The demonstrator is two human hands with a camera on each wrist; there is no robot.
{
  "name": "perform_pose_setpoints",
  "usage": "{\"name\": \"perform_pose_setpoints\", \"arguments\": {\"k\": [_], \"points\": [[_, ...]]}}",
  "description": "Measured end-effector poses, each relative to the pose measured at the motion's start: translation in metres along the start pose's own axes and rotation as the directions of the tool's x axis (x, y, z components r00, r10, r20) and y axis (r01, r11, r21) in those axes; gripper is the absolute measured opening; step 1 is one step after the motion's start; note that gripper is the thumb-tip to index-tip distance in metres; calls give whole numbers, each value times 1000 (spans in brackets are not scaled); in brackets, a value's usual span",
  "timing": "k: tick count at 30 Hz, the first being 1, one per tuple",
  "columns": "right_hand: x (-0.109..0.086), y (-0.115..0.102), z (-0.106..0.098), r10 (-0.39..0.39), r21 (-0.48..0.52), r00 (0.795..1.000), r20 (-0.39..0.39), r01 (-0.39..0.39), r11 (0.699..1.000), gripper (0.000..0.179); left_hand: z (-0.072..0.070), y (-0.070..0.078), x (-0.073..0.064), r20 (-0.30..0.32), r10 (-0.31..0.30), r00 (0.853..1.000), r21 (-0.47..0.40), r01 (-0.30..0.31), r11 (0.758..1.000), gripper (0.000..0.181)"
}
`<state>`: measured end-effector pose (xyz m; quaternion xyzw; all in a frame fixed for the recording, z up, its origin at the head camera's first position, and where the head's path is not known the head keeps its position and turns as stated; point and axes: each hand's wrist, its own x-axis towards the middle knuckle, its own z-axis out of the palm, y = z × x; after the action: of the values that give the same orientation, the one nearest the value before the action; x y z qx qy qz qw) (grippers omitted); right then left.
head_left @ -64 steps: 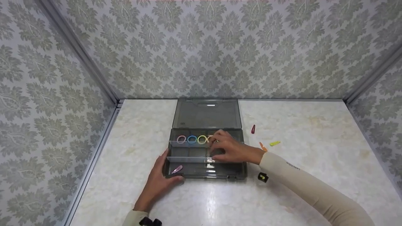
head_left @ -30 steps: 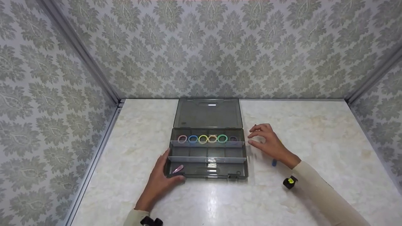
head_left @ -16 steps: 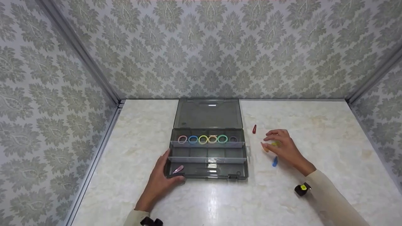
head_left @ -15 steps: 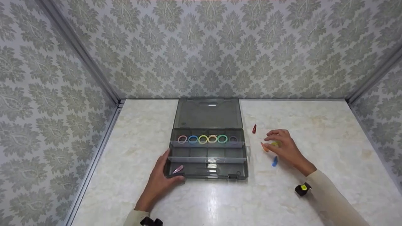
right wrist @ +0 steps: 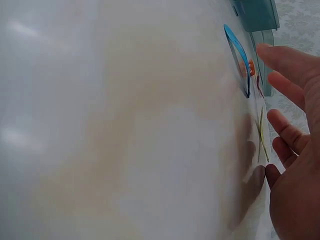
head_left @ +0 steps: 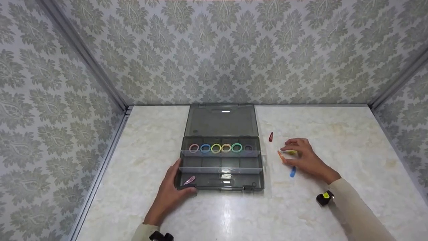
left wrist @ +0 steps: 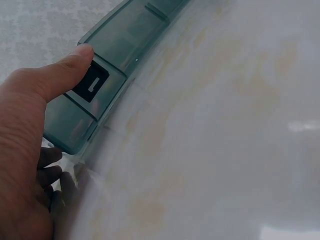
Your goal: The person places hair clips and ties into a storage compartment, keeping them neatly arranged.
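Note:
A grey see-through organizer box point(head_left: 230, 163) stands with its lid folded back. My left hand point(head_left: 170, 189) grips its front left corner, thumb on the front wall near a dark latch point(left wrist: 91, 81) in the left wrist view. My right hand point(head_left: 309, 159) is spread low over the table to the right, its thumb at an orange hair clip point(head_left: 282, 157) and its fingers over a yellow hair clip point(head_left: 292, 152). Nothing sits between its fingertips. A blue hair clip point(head_left: 293, 172) lies nearer me, a red hair clip point(head_left: 271, 137) farther back.
Several coloured hair ties point(head_left: 216, 148) stand in a row in the box's back section. One pink hair clip point(head_left: 189, 180) lies in the front section, at left. The open lid point(head_left: 221, 122) reaches the patterned wall point(head_left: 224, 67) behind the table.
My right hand has left the box's back section, uncovering green and purple hair ties, and moved right to the orange and yellow hair clips. My left hand stays on the box.

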<state>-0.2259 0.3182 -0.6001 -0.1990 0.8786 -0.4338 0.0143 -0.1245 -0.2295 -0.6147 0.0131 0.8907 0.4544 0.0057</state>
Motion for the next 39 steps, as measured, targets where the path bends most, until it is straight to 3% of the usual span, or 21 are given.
{"name": "perform_pose_setpoints", "arguments": {"k": [6,18,27,33,39], "points": [[7,4,-4,-34,-42,997,62,37,998,47,-1,-1,-1,2,-2,1000,-12,2,1000,132],[14,4,-10,-5,-48,988,156,13,999,44,-1,-2,-2,-2,6,1000,-28,-6,1000,131],[15,-4,-2,16,-48,998,68,-12,999,35,-1,-2,-1,4,4,1000,-26,-4,1000,130],[19,-21,10,-90,-39,996,-14,89,995,38,-1,-2,-1,9,-24,1000,-16,24,1000,130],[23,-36,24,-226,-60,972,-65,223,973,38,-1,0,-2,13,-41,999,-5,41,999,129]]}}
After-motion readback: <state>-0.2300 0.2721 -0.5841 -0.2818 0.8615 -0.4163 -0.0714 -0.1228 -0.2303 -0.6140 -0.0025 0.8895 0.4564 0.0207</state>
